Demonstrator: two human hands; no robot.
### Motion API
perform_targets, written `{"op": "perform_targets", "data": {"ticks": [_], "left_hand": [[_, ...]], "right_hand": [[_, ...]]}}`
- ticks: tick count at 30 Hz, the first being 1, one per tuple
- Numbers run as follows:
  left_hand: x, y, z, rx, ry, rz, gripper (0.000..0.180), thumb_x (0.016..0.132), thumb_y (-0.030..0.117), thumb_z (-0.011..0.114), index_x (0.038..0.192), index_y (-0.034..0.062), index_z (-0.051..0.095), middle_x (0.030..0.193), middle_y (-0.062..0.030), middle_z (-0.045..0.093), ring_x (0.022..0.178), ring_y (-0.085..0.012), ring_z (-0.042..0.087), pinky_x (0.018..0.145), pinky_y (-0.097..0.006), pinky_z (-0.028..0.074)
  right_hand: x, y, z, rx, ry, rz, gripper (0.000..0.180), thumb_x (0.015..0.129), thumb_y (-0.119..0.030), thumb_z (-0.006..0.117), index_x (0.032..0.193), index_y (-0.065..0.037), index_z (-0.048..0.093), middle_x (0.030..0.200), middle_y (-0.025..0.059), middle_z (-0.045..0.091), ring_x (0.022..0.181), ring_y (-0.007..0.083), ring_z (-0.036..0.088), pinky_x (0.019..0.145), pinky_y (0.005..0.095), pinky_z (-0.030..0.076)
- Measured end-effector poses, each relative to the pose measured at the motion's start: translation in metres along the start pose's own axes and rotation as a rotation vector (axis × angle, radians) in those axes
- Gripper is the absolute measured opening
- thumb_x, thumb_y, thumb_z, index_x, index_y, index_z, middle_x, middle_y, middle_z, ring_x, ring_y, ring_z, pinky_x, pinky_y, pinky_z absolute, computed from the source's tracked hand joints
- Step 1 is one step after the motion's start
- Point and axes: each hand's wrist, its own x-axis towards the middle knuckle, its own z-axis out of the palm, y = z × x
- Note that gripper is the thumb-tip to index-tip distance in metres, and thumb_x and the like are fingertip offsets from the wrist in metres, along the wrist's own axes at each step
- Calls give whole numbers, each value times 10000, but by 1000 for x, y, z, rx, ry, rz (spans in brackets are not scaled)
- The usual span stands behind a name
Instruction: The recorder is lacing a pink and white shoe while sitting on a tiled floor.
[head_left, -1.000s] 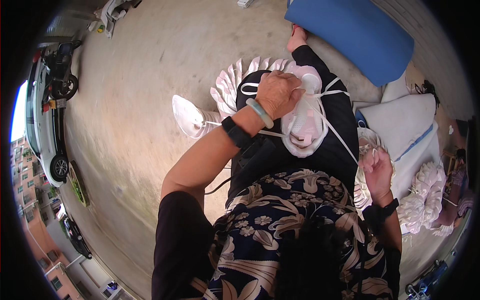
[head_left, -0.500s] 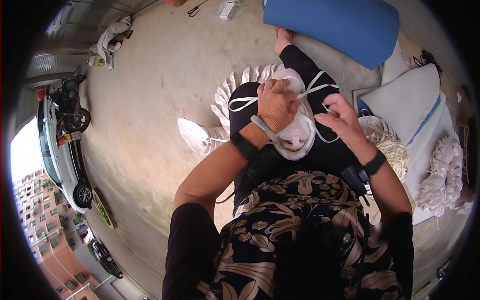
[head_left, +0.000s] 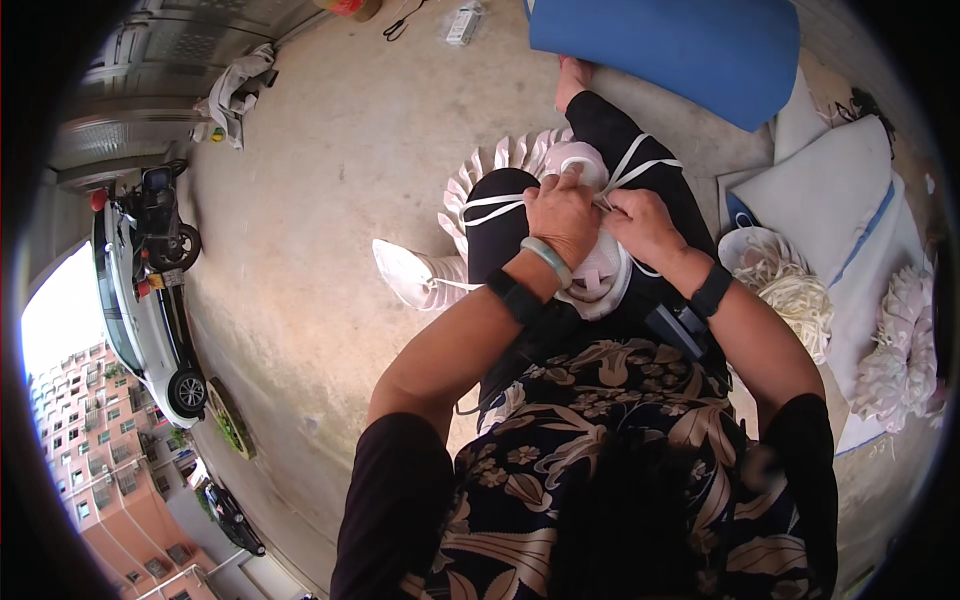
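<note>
A pale pink and white shoe rests across my lap between my thighs. It seems to be only the upper, as the sole side is hidden. My left hand is closed over its lacing area with curled fingers. Close beside it, my right hand pinches a white shoelace at the shoe's edge. Loops of lace spread over both thighs. Around my left knee curves a row of similar pale uppers, nested one in another, with one white end piece on the floor side.
At my right lie a tangled bundle of cream laces, white sheets and a stack of pale uppers. A blue roll lies ahead, scissors beyond on the concrete floor. A motorcycle and white car stand far left.
My right hand has come in from the right to the shoe and now pinches the lace beside my left hand. My left hand stays on the shoe.
</note>
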Motion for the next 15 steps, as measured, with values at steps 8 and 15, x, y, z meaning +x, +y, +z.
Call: {"op": "perform_targets", "data": {"ticks": [8,15], "left_hand": [[0,6,6,-22,0,53,289,656,133,571,905,-8,614,1228,-168,449,1111,-292,434,878,-487,317],[-34,-5,-52,73,-91,165,278,694,99,524,931,-36,577,1248,-214,404,1204,-342,351,968,-552,253]], "right_hand": [[-8,10,-2,108,17,42,109,691,-94,521,716,2,566,617,216,522,558,385,512,530,398,436],[-41,6,-45,732,22,209,179,903,-202,484,912,-50,577,661,-40,449,556,40,421,489,183,388]]}}
